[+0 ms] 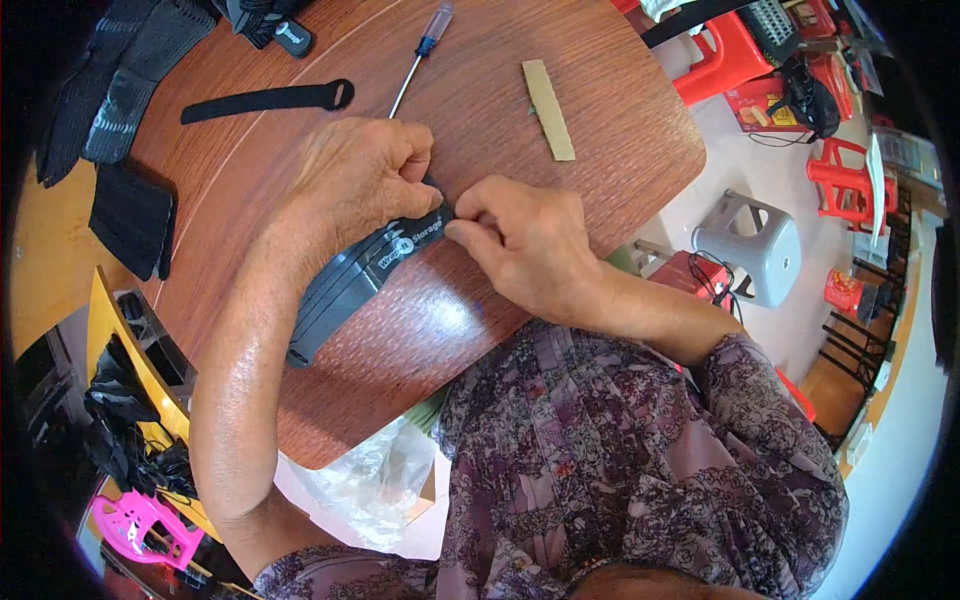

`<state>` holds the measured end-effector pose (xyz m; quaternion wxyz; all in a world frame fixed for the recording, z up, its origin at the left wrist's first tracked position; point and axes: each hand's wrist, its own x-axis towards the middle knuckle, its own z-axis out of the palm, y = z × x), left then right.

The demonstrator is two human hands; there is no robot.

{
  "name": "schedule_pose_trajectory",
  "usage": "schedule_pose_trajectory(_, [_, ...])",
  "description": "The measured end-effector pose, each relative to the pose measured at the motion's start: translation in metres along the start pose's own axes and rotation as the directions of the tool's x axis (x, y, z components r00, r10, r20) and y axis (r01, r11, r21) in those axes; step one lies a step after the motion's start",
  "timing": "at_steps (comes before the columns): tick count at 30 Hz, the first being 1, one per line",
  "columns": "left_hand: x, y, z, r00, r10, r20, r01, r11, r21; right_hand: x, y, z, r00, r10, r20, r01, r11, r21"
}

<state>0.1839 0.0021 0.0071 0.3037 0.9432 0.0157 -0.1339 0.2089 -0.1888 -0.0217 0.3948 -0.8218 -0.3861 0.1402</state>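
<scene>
A flat bundle of black straps point(345, 290) with white print near one end lies slantwise over the table under my hands. My left hand point(365, 170) is closed on the printed end, thumb and curled fingers pressing its upper edge. From the right, my right hand point(530, 240) pinches the tip of the same bundle between thumb and forefinger. The two hands are close together but apart. Beyond my left hand are a single black hook-and-loop strap point(265, 101) with a looped end and a screwdriver point(428, 42) with a clear blue handle.
A tan cardboard strip point(548, 110) lies on the brown wooden table point(620, 160). Stacks of black straps point(135, 85) sit at the far left. Clear plastic bags point(370, 480) hang below the near edge. A grey stool point(750, 245) and red stools stand to the right.
</scene>
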Motion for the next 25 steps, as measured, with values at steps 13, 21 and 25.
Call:
schedule_pose_trajectory(13, [-0.002, -0.003, 0.001, 1.0, -0.028, -0.008, 0.028, 1.0, -0.002, 0.006, -0.009, 0.018, 0.997, -0.047, -0.067, 0.034, 0.983, -0.18])
schedule_pose_trajectory(21, [0.0, 0.001, 0.001, 0.999, -0.031, -0.043, 0.032, 0.999, 0.026, 0.006, 0.004, 0.03, 0.917, -0.368, -0.155, 0.336, 0.92, -0.201])
schedule_pose_trajectory(25, [0.001, 0.004, -0.004, 0.999, -0.046, 0.011, 0.045, 0.998, 0.046, 0.004, 0.004, 0.028, 0.889, -0.443, -0.117, 0.392, 0.868, -0.306])
